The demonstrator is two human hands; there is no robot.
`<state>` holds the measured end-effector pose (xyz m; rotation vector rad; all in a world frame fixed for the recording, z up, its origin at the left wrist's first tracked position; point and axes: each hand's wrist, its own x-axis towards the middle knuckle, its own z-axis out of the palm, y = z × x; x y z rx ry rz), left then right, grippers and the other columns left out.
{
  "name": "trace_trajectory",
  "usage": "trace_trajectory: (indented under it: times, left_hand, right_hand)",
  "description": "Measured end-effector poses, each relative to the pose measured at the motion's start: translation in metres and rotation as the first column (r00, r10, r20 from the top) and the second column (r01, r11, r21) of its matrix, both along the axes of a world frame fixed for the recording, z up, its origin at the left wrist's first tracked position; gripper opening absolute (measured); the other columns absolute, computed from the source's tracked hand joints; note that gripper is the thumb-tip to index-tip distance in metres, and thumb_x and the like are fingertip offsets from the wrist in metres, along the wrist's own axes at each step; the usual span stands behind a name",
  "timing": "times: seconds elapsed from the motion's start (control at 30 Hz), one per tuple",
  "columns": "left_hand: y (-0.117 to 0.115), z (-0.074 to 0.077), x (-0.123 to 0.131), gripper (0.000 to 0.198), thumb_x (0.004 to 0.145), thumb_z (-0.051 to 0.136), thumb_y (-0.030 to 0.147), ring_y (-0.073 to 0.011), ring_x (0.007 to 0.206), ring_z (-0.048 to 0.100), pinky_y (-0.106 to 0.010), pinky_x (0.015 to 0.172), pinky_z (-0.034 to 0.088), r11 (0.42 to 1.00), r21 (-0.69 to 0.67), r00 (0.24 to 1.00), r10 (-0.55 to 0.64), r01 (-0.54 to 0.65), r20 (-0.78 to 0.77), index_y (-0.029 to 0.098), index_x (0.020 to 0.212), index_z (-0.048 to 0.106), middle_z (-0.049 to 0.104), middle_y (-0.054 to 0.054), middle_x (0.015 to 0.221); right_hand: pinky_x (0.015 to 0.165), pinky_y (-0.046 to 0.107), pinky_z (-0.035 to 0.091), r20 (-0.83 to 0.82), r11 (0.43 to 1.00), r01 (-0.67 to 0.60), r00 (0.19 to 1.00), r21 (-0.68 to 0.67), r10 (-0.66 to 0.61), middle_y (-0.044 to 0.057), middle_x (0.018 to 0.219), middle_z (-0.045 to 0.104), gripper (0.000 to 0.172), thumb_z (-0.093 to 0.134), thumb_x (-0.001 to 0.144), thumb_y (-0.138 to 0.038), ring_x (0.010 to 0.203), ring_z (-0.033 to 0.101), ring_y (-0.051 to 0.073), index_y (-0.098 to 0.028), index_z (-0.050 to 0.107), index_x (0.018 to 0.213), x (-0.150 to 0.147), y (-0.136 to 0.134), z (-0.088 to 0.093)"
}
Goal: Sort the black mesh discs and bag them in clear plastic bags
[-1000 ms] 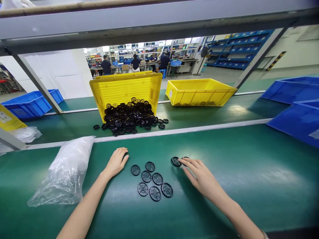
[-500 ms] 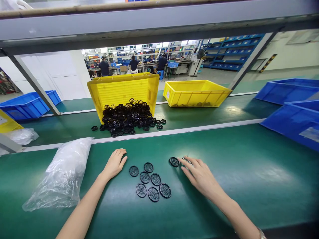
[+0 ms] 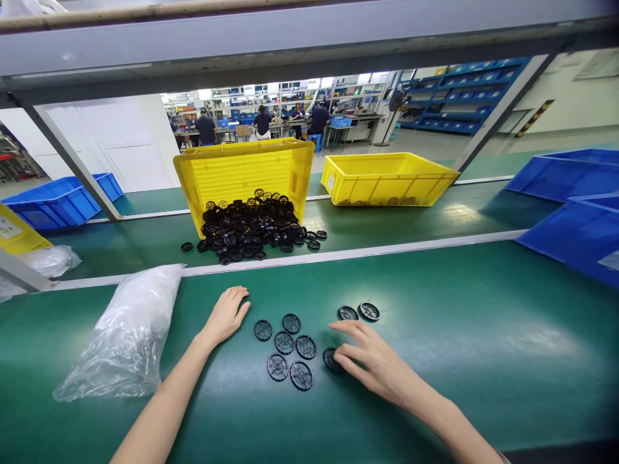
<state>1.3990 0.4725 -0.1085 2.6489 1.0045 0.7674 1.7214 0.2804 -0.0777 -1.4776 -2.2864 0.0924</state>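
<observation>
Nine black discs (image 3: 305,347) lay on the counter (image 3: 483,361); the right hand (image 3: 372,364), half open, covered one, grip unclear; the empty left hand (image 3: 225,316) rested beside them.

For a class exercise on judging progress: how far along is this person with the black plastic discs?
Looks done: six discs lie spaced out on the green conveyor belt, with two more set apart beyond them. In hand: the right hand is over a ninth disc, touching it. Left: a large heap spills from the tipped yellow crate. The left hand holds nothing.
</observation>
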Motion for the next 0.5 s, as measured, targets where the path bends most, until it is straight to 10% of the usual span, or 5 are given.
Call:
trace_trajectory:
  times: [0.5]
  left_hand:
    - [-0.001,-0.002,-0.002,0.03,0.101,0.04,0.036,-0.0253,0.126,0.052,-0.048,0.108,0.044,1.0,-0.029,1.0,0.003,-0.003,-0.013,0.022,0.123,0.055,0.061,-0.01,0.128]
  right_hand:
    - [0.1,0.054,0.05,0.087,0.996,-0.036,0.996,0.081,0.029,0.013,0.141,0.053,0.034,0.042,0.103,-0.034,0.124,0.051,0.03,-0.028,0.063,0.129,-0.027,0.05,-0.006]
